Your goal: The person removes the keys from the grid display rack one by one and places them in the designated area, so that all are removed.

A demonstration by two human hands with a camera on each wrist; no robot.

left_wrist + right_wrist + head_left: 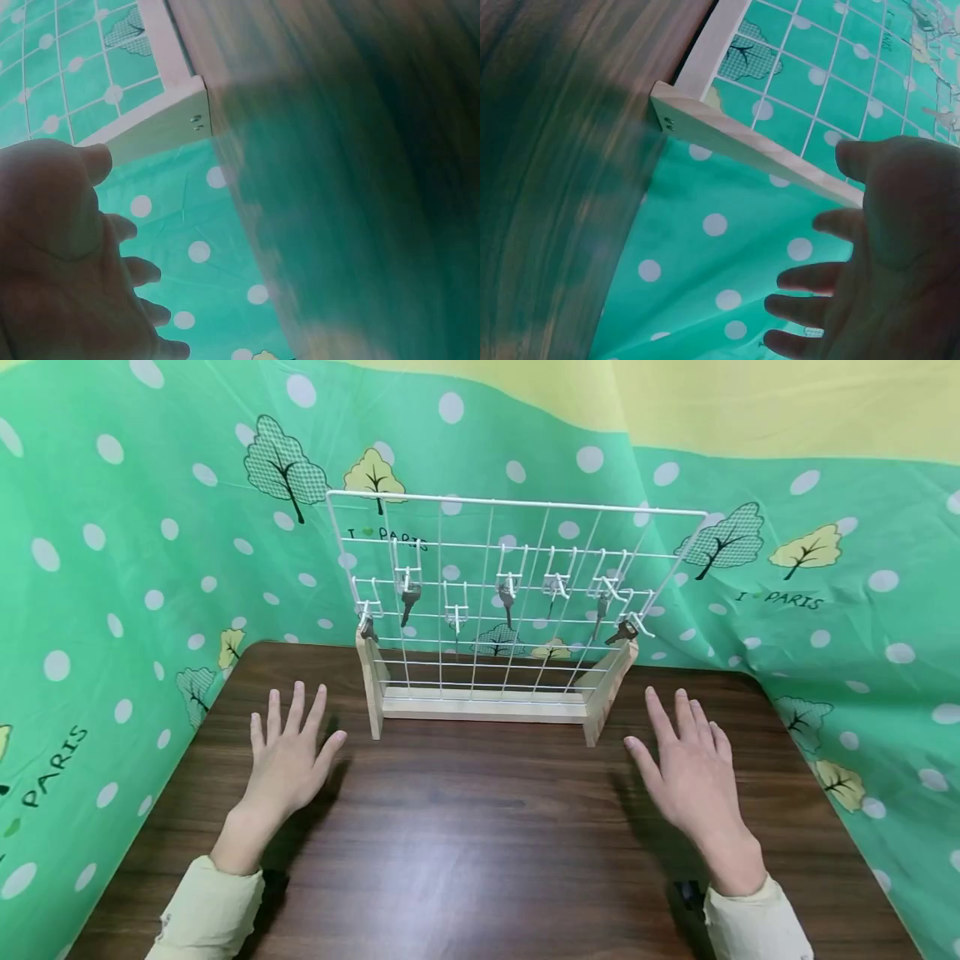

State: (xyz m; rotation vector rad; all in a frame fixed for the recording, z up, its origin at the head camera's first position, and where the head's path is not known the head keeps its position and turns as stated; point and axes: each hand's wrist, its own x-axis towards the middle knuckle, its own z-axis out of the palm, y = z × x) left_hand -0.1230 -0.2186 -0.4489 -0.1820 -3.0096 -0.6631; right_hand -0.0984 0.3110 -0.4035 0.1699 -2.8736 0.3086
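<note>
Left hand and right hand appear to hover over the table at the lower left and lower right of the head view, fingers spread, thumbs turned inward, neither holding anything. Between them, at upper centre, stands a white wire rack on a wooden stand, apart from both hands. White hooks hang on its wires, and dark keys hang from several of them; some are too small to tell clearly. The step in hand looks like a pause at the rack with both hands free. To handle a key, the next move would call for one hand to rise toward the middle of the frame and pinch it by finger and thumb without knocking its neighbours.
</note>
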